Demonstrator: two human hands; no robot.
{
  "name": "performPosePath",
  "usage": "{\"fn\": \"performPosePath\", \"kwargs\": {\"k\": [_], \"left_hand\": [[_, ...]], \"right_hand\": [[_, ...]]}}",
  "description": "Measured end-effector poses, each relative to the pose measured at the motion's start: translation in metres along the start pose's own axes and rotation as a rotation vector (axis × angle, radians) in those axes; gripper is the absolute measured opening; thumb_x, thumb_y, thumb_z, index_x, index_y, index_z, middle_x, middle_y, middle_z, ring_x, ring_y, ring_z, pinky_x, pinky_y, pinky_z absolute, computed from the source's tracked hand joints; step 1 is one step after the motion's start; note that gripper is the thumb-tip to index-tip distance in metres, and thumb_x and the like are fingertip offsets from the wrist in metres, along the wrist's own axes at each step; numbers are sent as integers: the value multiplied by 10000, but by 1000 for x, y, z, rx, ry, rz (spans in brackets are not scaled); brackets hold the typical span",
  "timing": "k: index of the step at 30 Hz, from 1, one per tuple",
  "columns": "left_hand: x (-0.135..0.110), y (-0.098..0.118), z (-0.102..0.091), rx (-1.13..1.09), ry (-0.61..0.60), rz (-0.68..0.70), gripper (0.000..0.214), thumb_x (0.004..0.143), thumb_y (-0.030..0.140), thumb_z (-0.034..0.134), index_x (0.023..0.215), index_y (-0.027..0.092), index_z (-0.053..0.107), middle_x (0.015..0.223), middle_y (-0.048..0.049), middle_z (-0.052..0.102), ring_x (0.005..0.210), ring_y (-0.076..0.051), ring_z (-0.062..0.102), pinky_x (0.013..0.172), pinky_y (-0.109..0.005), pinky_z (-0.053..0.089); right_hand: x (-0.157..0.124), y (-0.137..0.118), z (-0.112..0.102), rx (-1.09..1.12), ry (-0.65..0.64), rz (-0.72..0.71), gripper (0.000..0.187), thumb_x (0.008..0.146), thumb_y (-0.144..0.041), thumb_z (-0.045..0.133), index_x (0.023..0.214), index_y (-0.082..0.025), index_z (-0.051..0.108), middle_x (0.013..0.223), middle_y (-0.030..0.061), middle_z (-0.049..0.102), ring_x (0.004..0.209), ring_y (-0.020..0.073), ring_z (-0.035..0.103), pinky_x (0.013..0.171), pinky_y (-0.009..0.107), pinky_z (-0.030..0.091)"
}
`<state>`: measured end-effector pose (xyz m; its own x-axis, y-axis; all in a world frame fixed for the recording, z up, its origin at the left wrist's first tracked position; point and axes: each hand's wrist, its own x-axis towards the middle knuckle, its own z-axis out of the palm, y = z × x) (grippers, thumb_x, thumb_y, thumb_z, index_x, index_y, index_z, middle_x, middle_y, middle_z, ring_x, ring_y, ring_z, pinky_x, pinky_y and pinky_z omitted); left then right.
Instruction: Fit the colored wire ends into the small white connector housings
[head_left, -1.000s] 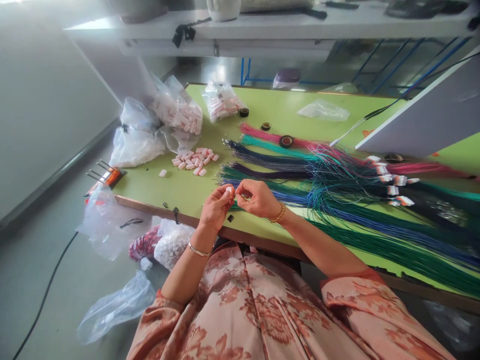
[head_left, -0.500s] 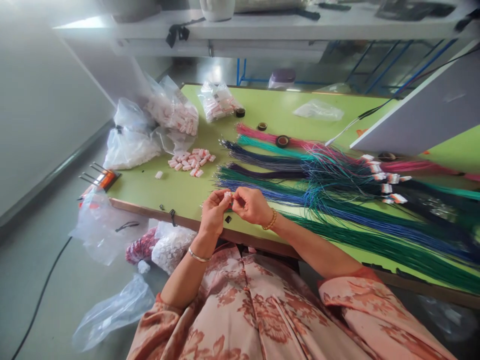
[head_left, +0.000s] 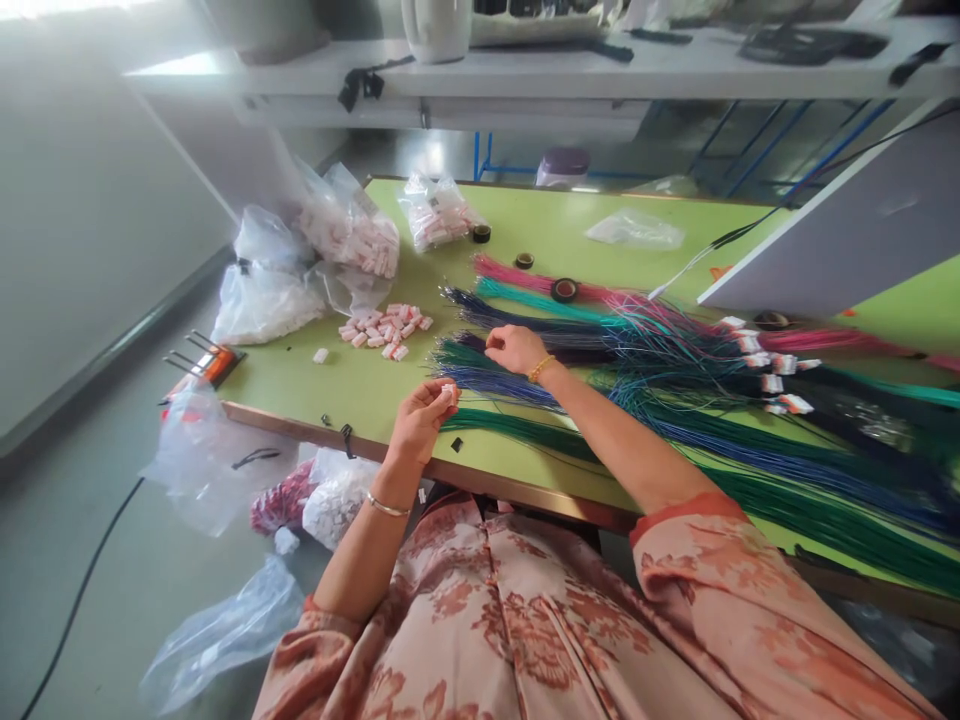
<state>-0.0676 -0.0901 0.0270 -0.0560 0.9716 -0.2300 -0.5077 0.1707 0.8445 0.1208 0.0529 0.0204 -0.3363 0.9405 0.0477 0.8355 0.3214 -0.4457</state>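
Note:
Pinched between the thumb and fingers of my left hand [head_left: 417, 422] is a small white-and-orange connector housing [head_left: 449, 393], held over the table's front edge. My right hand [head_left: 519, 350] is over the dark purple wire bundle [head_left: 574, 345], close to its tips. Its fingers are curled together, and whatever they grip is too small to see. Around it lie navy wires [head_left: 525, 313], blue wires [head_left: 502, 382] and green wires [head_left: 517, 427], their metal-tipped ends facing left. Loose connector housings [head_left: 386, 328] form a pile to the left, with a single white housing [head_left: 320, 356] apart.
Plastic bags of housings [head_left: 352, 235] stand at the back left beside an orange pronged tool [head_left: 206, 365]. Tape rolls [head_left: 565, 290] sit on the pink wires [head_left: 495, 270]. Wires with housings fitted [head_left: 772, 365] lie to the right. A shelf [head_left: 525, 82] crosses behind the table.
My right hand has left the connector housing and moved up and right to the dark wires. My left hand has shifted slightly left and down, still holding the housing.

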Motion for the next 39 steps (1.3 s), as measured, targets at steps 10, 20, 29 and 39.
{"fn": "performPosePath", "kwargs": {"k": [10, 20, 29, 39], "left_hand": [[1, -5, -9, -5, 4, -27, 360, 609, 293, 857, 888, 127, 701, 785, -30, 680, 678, -74, 592, 657, -201, 477], [1, -6, -1, -70, -17, -23, 304, 648, 239, 827, 892, 124, 686, 780, -28, 655, 682, -76, 576, 651, -203, 461], [5, -2, 6, -253, -45, -26, 208, 714, 139, 751, 904, 148, 668, 778, -11, 623, 651, -57, 537, 652, -193, 460], [5, -5, 18, -270, -84, -87, 226, 723, 120, 718, 932, 178, 657, 841, -4, 630, 686, -59, 561, 731, -207, 473]], "right_hand": [[-3, -7, -8, -145, -38, 37, 165, 824, -243, 549, 907, -190, 681, 878, 68, 718, 767, 177, 605, 666, 260, 379], [15, -56, -2, 431, -82, -192, 112, 746, -208, 552, 744, -133, 634, 689, 9, 629, 606, 95, 495, 604, 218, 378], [-43, -72, -23, 724, -45, -276, 152, 717, -291, 592, 704, -140, 600, 606, -18, 558, 563, 83, 444, 539, 208, 358], [-86, -58, -18, 587, 41, -223, 128, 723, -271, 564, 662, -159, 572, 579, -22, 557, 539, 85, 436, 531, 210, 340]]}}
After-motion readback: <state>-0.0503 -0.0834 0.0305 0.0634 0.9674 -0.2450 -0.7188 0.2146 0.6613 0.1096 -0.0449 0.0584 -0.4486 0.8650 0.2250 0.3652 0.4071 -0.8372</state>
